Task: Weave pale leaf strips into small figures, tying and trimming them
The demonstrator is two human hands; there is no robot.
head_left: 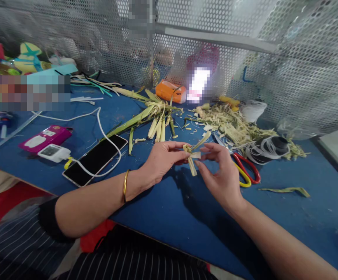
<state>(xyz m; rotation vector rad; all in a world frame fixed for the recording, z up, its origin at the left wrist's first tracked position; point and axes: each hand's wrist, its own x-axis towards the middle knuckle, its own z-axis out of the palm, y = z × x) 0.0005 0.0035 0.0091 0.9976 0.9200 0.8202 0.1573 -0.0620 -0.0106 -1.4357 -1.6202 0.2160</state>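
My left hand [165, 160] pinches a small folded piece of pale leaf strips [187, 149] between thumb and fingertips. Several strip ends stick out of it, up to the right, sideways and downward. Close by on the right, my right hand [219, 171] has its fingers curled and its thumb apart from them. Its fingertips are beside the sideways strip end; whether they touch it I cannot tell. Behind my right hand lie scissors [252, 169] with red and yellow handles, their blades partly hidden. A dark spool of white thread [269, 149] rests to their right.
Leaf husks [154, 112] and a heap of shredded leaf scraps [230, 120] spread across the back. A phone [95, 161], a white cable [99, 116] and a magenta case [46, 138] lie left. An orange packet [170, 91] stands near the mesh wall [98, 46]. One loose strip [285, 190] lies right.
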